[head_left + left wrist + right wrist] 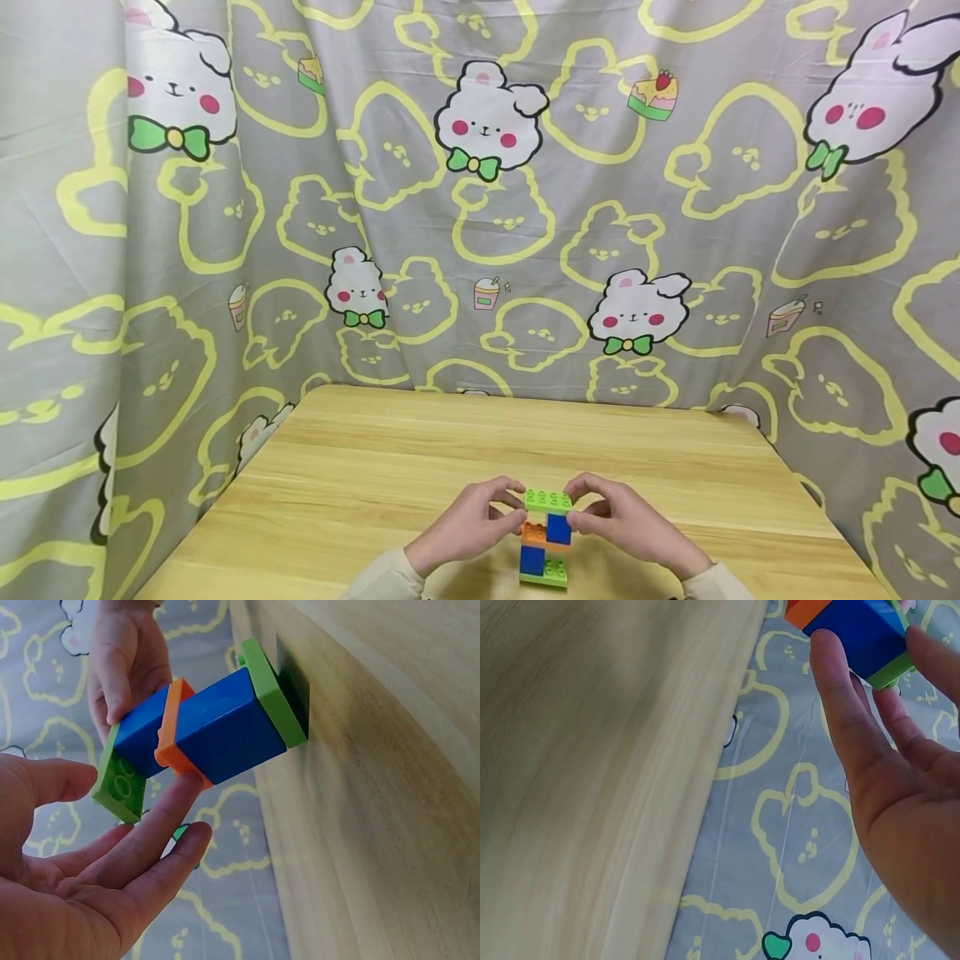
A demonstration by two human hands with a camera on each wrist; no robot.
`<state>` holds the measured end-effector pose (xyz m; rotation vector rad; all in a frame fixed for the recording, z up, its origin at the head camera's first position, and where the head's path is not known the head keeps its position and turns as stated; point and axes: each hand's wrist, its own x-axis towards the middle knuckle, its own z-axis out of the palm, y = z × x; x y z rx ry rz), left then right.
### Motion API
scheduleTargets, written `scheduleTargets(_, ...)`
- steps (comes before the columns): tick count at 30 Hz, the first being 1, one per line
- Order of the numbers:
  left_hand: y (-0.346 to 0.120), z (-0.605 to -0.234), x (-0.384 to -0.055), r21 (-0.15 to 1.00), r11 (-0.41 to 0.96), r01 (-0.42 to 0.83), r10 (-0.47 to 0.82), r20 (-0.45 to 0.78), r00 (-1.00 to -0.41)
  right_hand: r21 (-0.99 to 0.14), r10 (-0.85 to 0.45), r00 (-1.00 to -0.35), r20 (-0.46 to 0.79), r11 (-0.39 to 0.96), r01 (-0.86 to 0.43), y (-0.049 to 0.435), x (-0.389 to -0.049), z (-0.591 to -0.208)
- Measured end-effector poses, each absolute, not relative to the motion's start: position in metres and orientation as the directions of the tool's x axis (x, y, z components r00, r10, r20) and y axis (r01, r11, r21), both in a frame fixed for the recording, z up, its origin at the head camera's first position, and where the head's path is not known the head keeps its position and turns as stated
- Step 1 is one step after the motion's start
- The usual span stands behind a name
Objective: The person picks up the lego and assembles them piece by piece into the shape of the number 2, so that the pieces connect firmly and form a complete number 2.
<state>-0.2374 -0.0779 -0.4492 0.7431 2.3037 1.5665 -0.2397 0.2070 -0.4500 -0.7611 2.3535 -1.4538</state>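
A small tower of toy building bricks stands upright on the table: a green base plate (556,572), a blue brick (532,561) at its left, an orange plate (534,533), a second blue brick (558,528) at the right, and a green top plate (547,499). My left hand (471,523) holds the top plate's left end between thumb and forefinger; another fingertip touches the orange plate (174,735). On the opposite side, my right hand (626,521) pinches the top plate's right end, one finger resting against the upper blue brick (855,634).
The wooden table (450,450) reaches back to a grey curtain (420,233) with cartoon bears and rabbits, which hangs behind it and along both sides. The tower stands close to the table's near side.
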Motion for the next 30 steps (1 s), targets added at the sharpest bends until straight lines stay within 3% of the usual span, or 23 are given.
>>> scheduleTargets(30,-0.075,-0.458,-0.238,0.898,0.330,0.292,0.539,0.075,-0.839,-0.860,-0.492,-0.868,0.062,0.415,-0.297,0.200,-0.241,-0.461)
